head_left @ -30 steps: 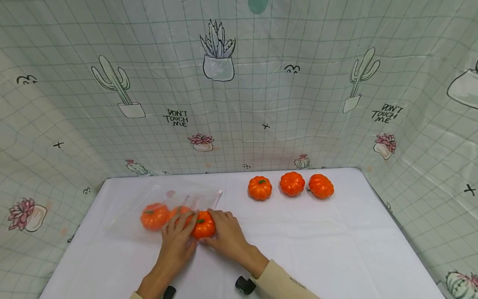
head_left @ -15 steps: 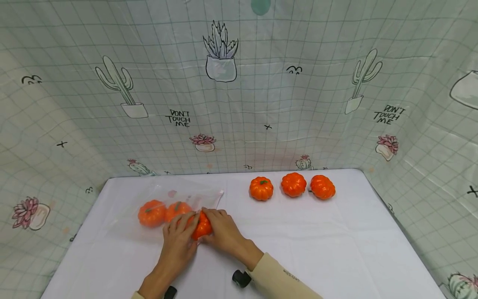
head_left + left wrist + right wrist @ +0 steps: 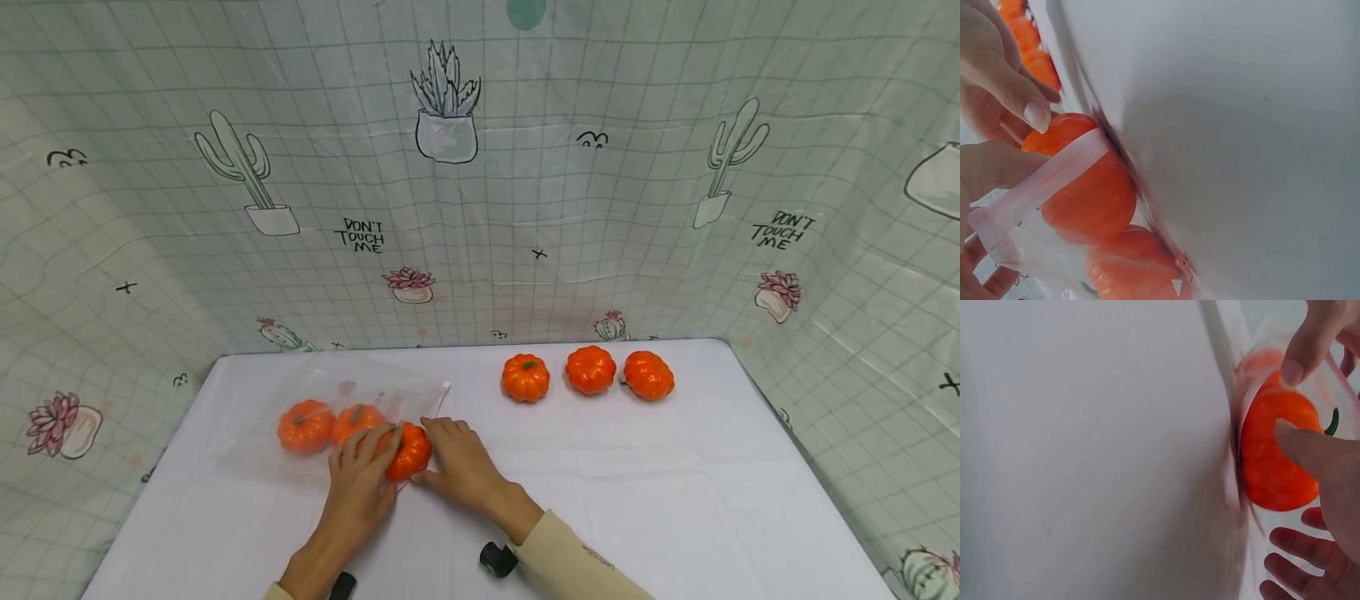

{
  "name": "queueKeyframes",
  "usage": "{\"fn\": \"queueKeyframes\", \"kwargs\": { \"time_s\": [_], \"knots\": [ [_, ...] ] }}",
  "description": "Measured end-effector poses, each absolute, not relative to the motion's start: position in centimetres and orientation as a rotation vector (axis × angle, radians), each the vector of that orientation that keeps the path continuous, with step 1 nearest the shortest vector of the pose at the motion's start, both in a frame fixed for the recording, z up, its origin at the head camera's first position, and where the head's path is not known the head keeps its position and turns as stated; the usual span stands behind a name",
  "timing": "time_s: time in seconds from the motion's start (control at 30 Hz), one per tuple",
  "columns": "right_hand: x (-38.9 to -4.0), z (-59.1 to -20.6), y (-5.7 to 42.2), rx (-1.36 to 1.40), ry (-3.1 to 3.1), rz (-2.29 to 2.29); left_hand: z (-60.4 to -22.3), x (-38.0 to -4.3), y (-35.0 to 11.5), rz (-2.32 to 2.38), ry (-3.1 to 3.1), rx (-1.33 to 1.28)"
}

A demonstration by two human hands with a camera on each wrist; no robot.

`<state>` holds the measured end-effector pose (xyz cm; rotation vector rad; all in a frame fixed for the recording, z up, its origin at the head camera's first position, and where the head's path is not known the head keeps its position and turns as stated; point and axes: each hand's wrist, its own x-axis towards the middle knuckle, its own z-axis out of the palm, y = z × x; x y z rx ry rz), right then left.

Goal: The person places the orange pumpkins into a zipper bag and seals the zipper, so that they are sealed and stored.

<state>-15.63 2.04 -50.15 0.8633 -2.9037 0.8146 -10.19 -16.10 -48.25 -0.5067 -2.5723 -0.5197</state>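
Left hand (image 3: 360,468) pinches bag (image 3: 322,387) | right hand (image 3: 467,464), splayed, touches pumpkin (image 3: 412,451) | has eased back slightly; bagging looks unfinished

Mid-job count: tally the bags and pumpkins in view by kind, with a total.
Bag: 1
Pumpkins: 6 plainly visible (3 at the back, 2 showing through the bag, 1 between the left hand and right hand)
Total: 7; the left hand may hide another pumpkin.
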Motion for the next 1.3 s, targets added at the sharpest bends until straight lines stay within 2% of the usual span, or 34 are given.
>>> {"fn": "queueKeyframes", "kwargs": {
  "time_s": [0.93, 1.3],
  "knots": [
    [-16.6, -50.4, 0.5, 0.943, -2.905, 0.680, -48.5, -10.4, -15.8, -0.523, -2.555, -0.525],
    [-16.2, -50.0, 2.3, 0.891, -2.889, 0.720, -48.1, -10.4, -15.9, -0.527, -2.622, -0.495]
  ]
}}
